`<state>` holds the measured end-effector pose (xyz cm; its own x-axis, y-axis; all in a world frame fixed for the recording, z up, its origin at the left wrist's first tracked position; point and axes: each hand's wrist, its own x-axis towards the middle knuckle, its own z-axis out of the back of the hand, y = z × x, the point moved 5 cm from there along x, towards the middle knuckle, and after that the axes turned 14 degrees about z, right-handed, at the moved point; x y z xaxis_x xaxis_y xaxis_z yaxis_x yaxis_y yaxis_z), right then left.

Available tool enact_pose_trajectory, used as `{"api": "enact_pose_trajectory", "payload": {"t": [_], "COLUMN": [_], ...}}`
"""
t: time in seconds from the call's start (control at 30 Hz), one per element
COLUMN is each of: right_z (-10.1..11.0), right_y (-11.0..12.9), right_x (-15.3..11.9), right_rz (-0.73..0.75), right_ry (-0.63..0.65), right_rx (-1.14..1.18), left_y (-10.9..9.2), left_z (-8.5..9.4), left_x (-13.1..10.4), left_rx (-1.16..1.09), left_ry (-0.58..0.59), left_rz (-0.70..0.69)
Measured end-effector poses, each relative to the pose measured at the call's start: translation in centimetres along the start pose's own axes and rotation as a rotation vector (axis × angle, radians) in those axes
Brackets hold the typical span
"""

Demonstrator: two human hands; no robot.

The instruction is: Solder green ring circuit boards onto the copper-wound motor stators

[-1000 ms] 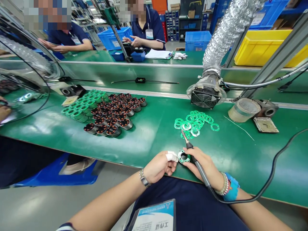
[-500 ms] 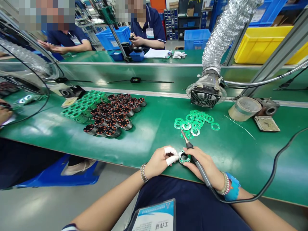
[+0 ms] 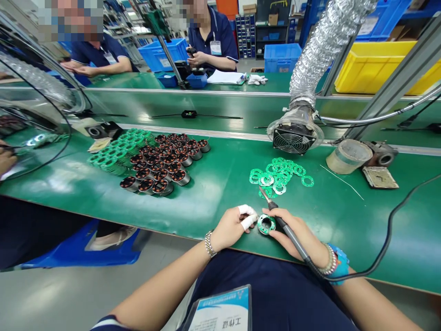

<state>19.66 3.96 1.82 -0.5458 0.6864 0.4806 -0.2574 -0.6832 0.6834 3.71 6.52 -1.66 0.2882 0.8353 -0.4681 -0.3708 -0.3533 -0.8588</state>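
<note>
My right hand (image 3: 299, 233) is closed around a soldering iron (image 3: 288, 235), its tip pointing away from me toward the loose boards. Thumb and index finger of that hand also reach round a small motor stator (image 3: 267, 224) with a green ring-shaped circuit board on top, at the table's front edge. Just left of the stator, my left hand (image 3: 233, 225) is closed in a pinch, white coverings on two fingers; whatever is between the fingertips is too small to make out. Beyond the iron's tip lies a loose pile of green ring boards (image 3: 284, 171).
Rows of copper-wound stators (image 3: 161, 174) stand at left, beside stacked green ring boards (image 3: 117, 154). A fan with a foil duct (image 3: 292, 140) hangs behind the pile. To the right are a round tub (image 3: 348, 157), a sponge tray (image 3: 380, 178) and the iron's cable (image 3: 382, 255). Co-workers sit opposite.
My left fingertips have drawn slightly away from the stator, which has shifted a little right and toward me. The right hand still holds the soldering iron.
</note>
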Motion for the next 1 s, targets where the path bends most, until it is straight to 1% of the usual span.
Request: {"api": "enact_pose_trajectory", "payload": {"t": [0.07, 0.13, 0.27, 0.3, 0.33, 0.43, 0.47, 0.5, 0.53, 0.57, 0.67, 0.7, 0.73, 0.77, 0.8, 0.87, 0.9, 0.93, 1.0], "right_z": [0.3, 0.3, -0.3, -0.4, -0.5, -0.5, -0.5, -0.5, -0.5, -0.6, -0.7, -0.7, -0.7, -0.7, -0.7, -0.7, -0.7, -0.8, -0.8], "right_y": [0.3, 0.5, 0.7, 0.6, 0.5, 0.5, 0.5, 0.4, 0.4, 0.4, 0.4, 0.4, 0.4, 0.4, 0.4, 0.4, 0.4, 0.4, 0.4], "right_x": [-0.2, -0.5, -0.6, -0.6, -0.6, -0.5, -0.5, -0.6, -0.6, -0.7, -0.8, -0.8, -0.8, -0.8, -0.8, -0.8, -0.8, -0.8, -0.9], "right_rz": [-0.001, 0.029, 0.086, 0.086, 0.084, 0.089, 0.09, 0.089, 0.09, 0.09, 0.092, 0.089, 0.086, 0.085, 0.084, 0.086, 0.091, 0.094, 0.095], "right_ry": [0.004, 0.01, -0.003, -0.009, -0.013, -0.025, -0.029, -0.033, -0.037, -0.04, -0.048, -0.049, -0.047, -0.047, -0.047, -0.05, -0.054, -0.057, -0.06], "right_rx": [-0.035, -0.083, -0.123, -0.117, -0.107, -0.084, -0.081, -0.079, -0.077, -0.073, -0.06, -0.058, -0.057, -0.057, -0.057, -0.056, -0.055, -0.055, -0.055], "left_y": [0.0, -0.1, -0.7, -0.8, -0.6, 0.3, 0.4, 0.4, 0.2, -0.2, -1.1, -1.2, -1.2, -1.3, -1.3, -1.4, -1.4, -1.3, -0.4], "left_z": [-0.2, -0.6, -1.0, -1.1, -1.3, -1.8, -1.7, -1.5, -1.2, -0.8, -0.1, -0.1, -0.2, -0.4, -0.6, -1.0, -1.1, -1.2, -1.7], "left_x": [-0.6, -1.2, -1.7, -1.5, -1.3, -0.8, -0.8, -0.9, -1.0, -1.3, -2.4, -2.7, -2.9, -2.9, -2.7, -2.1, -1.8, -1.4, -1.0], "left_rx": [0.104, 0.203, 0.317, 0.3, 0.249, 0.019, 0.001, 0.044, 0.146, 0.285, 0.69, 0.782, 0.851, 0.895, 0.915, 0.858, 0.766, 0.63, 0.275], "left_ry": [-0.052, -0.075, -0.055, -0.023, 0.024, 0.206, 0.233, 0.219, 0.178, 0.118, -0.085, -0.13, -0.164, -0.189, -0.197, -0.19, -0.16, -0.106, 0.064], "left_rz": [-0.063, -0.112, -0.188, -0.174, -0.132, 0.074, 0.104, 0.08, 0.004, -0.109, -0.493, -0.579, -0.63, -0.647, -0.628, -0.496, -0.39, -0.26, 0.027]}}
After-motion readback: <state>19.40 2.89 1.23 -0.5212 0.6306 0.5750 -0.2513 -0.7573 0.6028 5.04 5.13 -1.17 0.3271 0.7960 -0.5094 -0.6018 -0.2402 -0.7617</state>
